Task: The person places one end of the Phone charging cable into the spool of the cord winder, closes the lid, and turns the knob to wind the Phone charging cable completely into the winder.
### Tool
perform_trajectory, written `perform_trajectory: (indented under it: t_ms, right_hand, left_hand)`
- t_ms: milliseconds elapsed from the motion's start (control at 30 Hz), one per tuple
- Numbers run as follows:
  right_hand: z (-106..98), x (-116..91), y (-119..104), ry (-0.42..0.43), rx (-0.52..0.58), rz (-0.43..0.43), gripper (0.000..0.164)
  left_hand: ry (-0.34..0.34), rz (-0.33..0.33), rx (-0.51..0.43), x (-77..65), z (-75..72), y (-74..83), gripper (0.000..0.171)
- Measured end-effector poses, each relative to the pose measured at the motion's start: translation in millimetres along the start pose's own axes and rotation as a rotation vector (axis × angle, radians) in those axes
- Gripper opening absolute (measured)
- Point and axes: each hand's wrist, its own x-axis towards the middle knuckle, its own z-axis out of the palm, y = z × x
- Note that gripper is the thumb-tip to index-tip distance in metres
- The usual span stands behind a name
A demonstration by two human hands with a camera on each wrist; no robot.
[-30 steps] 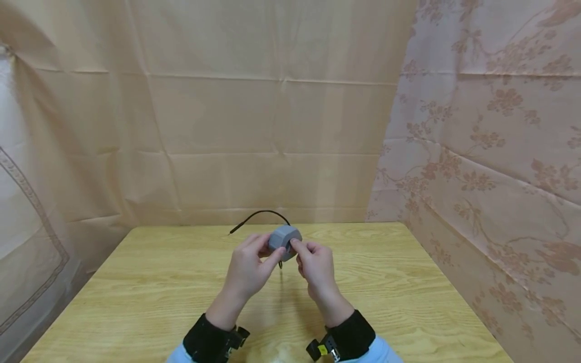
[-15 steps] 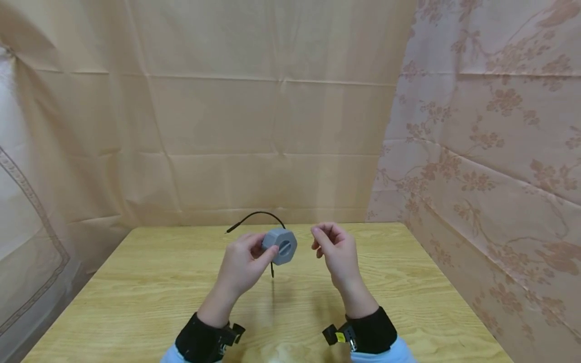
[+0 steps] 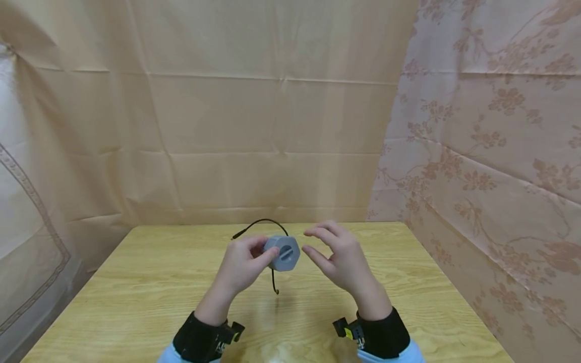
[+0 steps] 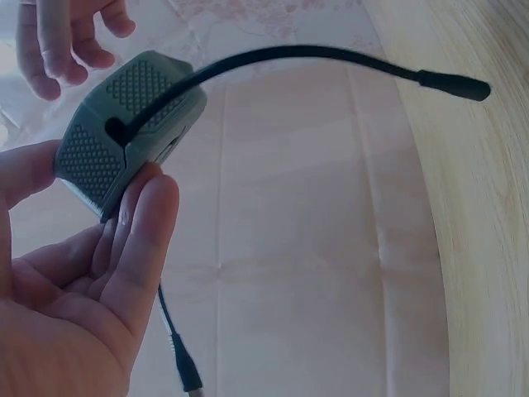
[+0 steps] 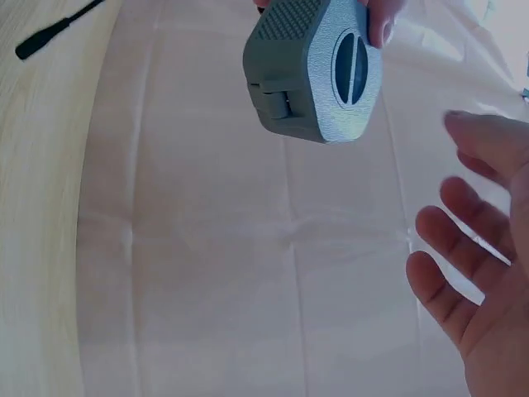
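Note:
A grey hexagonal cable winder (image 3: pixel 290 263) with a round ridged knob (image 3: pixel 285 252) on its face is pinched between the thumb and fingers of my left hand (image 3: pixel 237 269). From its top a black cable (image 3: pixel 265 220) arches to the left. The cable's other end (image 3: pixel 274 281) hangs below and finishes in a small hook shape. Textured sides of the winder (image 4: pixel 87 157) show in the left wrist view, as does a hanging plug (image 4: pixel 188 370). To the right, my right hand (image 3: pixel 348 259) stands apart from the winder, thumb and fingers spread, holding nothing.
Both hands are above a light wood table (image 3: pixel 136 292). A beige cloth (image 3: pixel 218 126) hangs behind it, and a pink floral cloth (image 3: pixel 490 166) is on the right. Black bands with small cameras (image 3: pixel 351 328) circle both wrists.
My right hand has let go of the winder's knob, moved right and spread its fingers. The left hand still holds the winder, its face turned more to view. More cable hangs below it.

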Motion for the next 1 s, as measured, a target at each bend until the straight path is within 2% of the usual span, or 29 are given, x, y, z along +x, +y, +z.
perform_trajectory:
  t_ms: [200,367,533,767,1000]
  right_hand:
    - [3,1,-3,-0.104,-0.1,-0.164,0.029]
    - [17,-2,-4,-0.144,-0.12,-0.226,0.02]
    - [34,-9,-4,-0.185,-0.106,-0.201,0.015]
    - [43,-13,-4,-0.159,-0.139,-0.133,0.014]
    - [48,-13,-11,-0.132,-0.153,0.026,0.02]
  left_hand:
    - [-0.084,-0.102,-0.067,0.2,-2.8,-1.1,0.025]
    - [-0.146,-0.183,-0.1,1.2,-3.2,-4.8,0.029]
    - [-0.192,-0.241,-0.098,0.9,-2.8,-5.8,0.029]
    - [-0.212,-0.241,-0.122,0.6,-3.1,-5.8,0.029]
    - [-0.197,-0.22,-0.11,1.9,-3.5,-6.0,0.031]
